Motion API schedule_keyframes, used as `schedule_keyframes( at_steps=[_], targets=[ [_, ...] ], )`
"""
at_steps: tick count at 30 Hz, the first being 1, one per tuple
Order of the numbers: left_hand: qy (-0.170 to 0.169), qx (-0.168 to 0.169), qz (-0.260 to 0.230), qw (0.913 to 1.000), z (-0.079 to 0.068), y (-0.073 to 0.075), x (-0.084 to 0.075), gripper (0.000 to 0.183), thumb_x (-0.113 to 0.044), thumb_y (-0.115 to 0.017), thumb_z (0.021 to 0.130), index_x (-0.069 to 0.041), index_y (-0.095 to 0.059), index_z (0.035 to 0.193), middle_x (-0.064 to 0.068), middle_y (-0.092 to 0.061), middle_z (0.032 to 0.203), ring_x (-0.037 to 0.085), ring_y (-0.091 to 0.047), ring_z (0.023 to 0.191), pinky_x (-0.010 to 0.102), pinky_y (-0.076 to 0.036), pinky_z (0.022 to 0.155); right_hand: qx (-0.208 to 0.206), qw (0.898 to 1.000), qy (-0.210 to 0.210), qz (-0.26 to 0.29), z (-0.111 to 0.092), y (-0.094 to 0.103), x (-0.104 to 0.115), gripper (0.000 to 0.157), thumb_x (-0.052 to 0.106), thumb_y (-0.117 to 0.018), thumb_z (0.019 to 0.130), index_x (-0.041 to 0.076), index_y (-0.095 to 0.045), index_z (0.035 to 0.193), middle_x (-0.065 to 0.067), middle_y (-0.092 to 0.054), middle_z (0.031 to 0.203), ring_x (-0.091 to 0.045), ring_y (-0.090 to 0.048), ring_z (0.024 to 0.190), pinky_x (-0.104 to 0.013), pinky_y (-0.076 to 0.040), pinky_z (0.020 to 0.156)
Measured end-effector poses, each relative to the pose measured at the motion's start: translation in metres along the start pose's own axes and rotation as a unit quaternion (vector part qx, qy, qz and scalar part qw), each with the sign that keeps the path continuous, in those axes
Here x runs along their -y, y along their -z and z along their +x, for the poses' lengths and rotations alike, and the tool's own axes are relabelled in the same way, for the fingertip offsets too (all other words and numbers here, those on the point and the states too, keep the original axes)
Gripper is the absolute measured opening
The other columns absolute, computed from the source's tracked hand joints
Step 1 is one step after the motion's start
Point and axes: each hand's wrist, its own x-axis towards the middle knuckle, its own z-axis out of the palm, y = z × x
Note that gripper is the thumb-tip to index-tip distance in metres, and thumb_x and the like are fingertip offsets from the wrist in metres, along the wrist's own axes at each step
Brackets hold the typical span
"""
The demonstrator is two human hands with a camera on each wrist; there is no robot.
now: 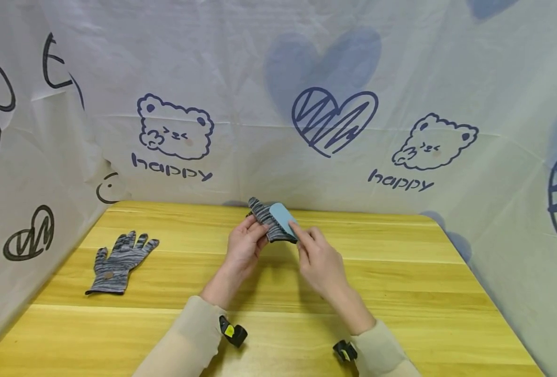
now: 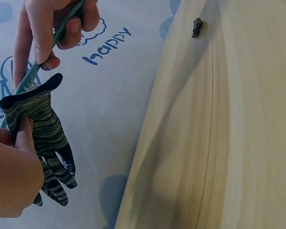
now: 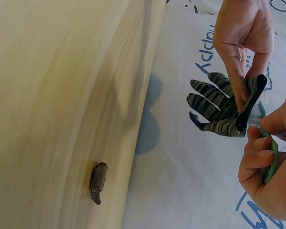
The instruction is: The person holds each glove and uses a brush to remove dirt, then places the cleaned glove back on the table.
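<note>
A grey-and-black striped knit glove (image 1: pixel 261 213) is held up over the far part of the table by my left hand (image 1: pixel 244 246), which pinches it between thumb and fingers near the dark cuff (image 2: pixel 30 92). My right hand (image 1: pixel 323 262) grips a light blue brush (image 1: pixel 283 217), its index finger stretched along the brush's back. Pale bristles (image 2: pixel 30 85) face the glove's side by the cuff in the left wrist view. The handle (image 3: pixel 271 164) runs through the right fingers in the right wrist view. Whether the bristles press into the knit I cannot tell.
A second striped glove (image 1: pixel 125 259) lies flat at the table's left, a round brown spot (image 1: pixel 109 275) near its cuff. One dark brown lump (image 3: pixel 98 183) lies on the wooden table (image 1: pixel 401 293) near an edge. Printed white cloth (image 1: pixel 250 104) hangs behind and at both sides.
</note>
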Motion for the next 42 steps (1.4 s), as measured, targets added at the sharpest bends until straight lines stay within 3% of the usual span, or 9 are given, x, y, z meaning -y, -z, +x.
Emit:
schedule_keyframes(
  at_steps=[5,9,17,23,33,42],
  targets=[
    [0.004,0.000,0.011,0.9999,0.001,0.001,0.000,0.051,0.015,-0.050,0.098,0.014,-0.042,0.148,0.030,-0.058,0.140,0.008,-0.071,0.097,0.019,-0.060,0.082,-0.013,1.000,-0.010,-0.003,0.001,0.001,0.000,0.048,0.002,-0.059,0.100,0.015,-0.062,0.146,-0.006,-0.063,0.104,-0.015,-0.053,0.067,-0.030,-0.043,0.047],
    [0.005,0.001,0.009,0.9999,0.001,0.001,0.000,0.053,0.016,-0.049,0.098,0.014,-0.040,0.150,0.032,-0.053,0.146,0.007,-0.070,0.098,0.017,-0.059,0.081,-0.014,1.000,-0.026,-0.001,0.001,0.001,0.001,0.049,0.003,-0.059,0.100,0.016,-0.062,0.147,-0.005,-0.062,0.104,-0.014,-0.053,0.066,-0.029,-0.042,0.047],
    [-0.006,0.000,-0.007,1.0000,0.002,0.001,0.002,0.050,0.018,-0.048,0.096,0.015,-0.043,0.146,0.006,-0.071,0.111,0.006,-0.069,0.092,0.016,-0.059,0.075,-0.033,0.998,-0.046,0.001,0.001,-0.001,-0.003,0.048,0.003,-0.059,0.099,0.013,-0.062,0.146,-0.008,-0.063,0.105,-0.017,-0.056,0.066,-0.032,-0.044,0.046],
    [-0.013,0.005,-0.023,0.9996,0.002,0.001,0.001,0.048,0.019,-0.048,0.095,0.017,-0.044,0.143,0.003,-0.072,0.101,0.008,-0.070,0.089,0.019,-0.060,0.079,-0.045,0.996,-0.077,0.012,0.003,0.003,-0.009,0.047,0.003,-0.058,0.101,0.009,-0.060,0.147,-0.013,-0.062,0.104,-0.020,-0.054,0.067,-0.032,-0.045,0.049],
    [-0.008,-0.014,-0.028,0.9995,0.001,0.001,-0.002,0.051,0.016,-0.048,0.098,0.015,-0.041,0.149,0.004,-0.072,0.110,0.009,-0.072,0.094,0.020,-0.060,0.083,-0.032,0.998,-0.020,0.056,0.002,0.005,-0.002,0.045,0.003,-0.059,0.101,0.010,-0.061,0.146,-0.010,-0.062,0.104,-0.018,-0.053,0.071,-0.032,-0.046,0.055],
    [-0.019,0.018,-0.040,0.9989,-0.001,0.001,0.000,0.051,0.017,-0.048,0.098,0.014,-0.041,0.149,0.004,-0.072,0.109,0.010,-0.072,0.097,0.022,-0.060,0.086,-0.002,0.999,-0.008,0.052,0.001,0.003,0.001,0.045,0.004,-0.058,0.103,0.010,-0.060,0.148,-0.008,-0.062,0.104,-0.015,-0.053,0.074,-0.031,-0.048,0.058]
  ],
)
